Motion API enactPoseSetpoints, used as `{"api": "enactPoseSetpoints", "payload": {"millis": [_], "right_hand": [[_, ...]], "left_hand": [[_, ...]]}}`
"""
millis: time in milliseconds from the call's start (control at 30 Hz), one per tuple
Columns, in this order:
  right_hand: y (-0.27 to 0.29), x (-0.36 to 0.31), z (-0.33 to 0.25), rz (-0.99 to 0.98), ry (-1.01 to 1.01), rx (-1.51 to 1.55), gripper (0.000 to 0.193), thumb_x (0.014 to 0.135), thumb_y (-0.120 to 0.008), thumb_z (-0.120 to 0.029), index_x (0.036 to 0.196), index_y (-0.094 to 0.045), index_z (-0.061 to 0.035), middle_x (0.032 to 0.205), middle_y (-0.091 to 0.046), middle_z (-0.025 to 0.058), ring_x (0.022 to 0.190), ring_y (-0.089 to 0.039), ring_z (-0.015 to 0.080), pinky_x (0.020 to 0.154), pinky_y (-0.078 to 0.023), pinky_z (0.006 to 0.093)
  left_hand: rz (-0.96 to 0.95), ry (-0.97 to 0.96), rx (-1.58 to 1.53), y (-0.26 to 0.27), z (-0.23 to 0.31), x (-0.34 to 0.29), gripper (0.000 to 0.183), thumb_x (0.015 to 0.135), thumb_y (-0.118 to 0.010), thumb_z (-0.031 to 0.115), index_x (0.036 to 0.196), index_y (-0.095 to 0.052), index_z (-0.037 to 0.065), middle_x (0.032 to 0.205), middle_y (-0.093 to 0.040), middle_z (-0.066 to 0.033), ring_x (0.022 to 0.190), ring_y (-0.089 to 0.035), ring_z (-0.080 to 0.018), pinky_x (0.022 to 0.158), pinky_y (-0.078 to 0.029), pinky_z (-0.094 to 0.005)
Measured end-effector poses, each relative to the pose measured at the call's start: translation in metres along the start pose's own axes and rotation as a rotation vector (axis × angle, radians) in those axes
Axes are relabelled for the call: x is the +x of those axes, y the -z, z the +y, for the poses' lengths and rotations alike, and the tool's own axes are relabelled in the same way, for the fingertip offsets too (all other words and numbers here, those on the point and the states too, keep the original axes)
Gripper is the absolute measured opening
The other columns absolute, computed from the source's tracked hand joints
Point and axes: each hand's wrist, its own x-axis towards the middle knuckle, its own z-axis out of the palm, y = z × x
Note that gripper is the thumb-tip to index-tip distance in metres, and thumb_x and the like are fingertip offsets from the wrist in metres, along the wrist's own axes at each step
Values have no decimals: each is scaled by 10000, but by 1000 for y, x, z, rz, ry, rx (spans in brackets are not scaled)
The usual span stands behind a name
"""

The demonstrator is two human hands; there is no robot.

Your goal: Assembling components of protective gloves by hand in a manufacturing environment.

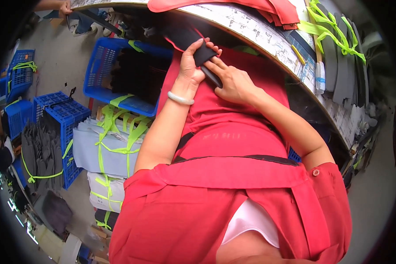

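Note:
My left hand (192, 66), with a pale bangle at its wrist, is closed round a black piece of fabric-like material (204, 53) edged in red. Part of the piece reaches away past my fingers toward the shade under the table. My right hand (235, 83) comes in from the right, its fingertips against the same piece and touching my left fingers. A narrow dark end (212, 78) of the material shows below, gripped by the right thumb and fingers. Both hands are above my red apron, just off the table edge.
A worn white worktable (251, 33) curves along the far right, bearing red sheets (275, 11), a yellow pen-like stick (298, 55) and grey strips (345, 83) with green ties. At left stand a blue crate (92, 83) of dark pieces and tied bundles (105, 141). Another person's hand (66, 7) shows at upper left.

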Motion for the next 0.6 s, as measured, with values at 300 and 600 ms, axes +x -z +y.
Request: {"api": "enactPoseSetpoints", "payload": {"millis": [300, 600], "right_hand": [[7, -4, 8, -29, 33, -3, 597, 711, -583, -140, 1301, -487, -142, 1218, -589, 189, 950, -642, 379, 807, -530, 468], [9, 15, 3, -108, 8, -63, 532, 692, -625, -205, 1202, -544, -76, 1190, -601, 164, 924, -646, 358, 785, -535, 453]], "left_hand": [[-6, 12, 27, -17, 2, -15, 442, 933, -588, 392, 1043, -569, -35, 988, -625, -161, 1028, -609, -330, 949, -496, -483], [45, -3, 65, -1, 8, 4, 146, 890, -649, 159, 938, -604, 29, 867, -649, -106, 867, -644, -270, 867, -532, -452]]}}
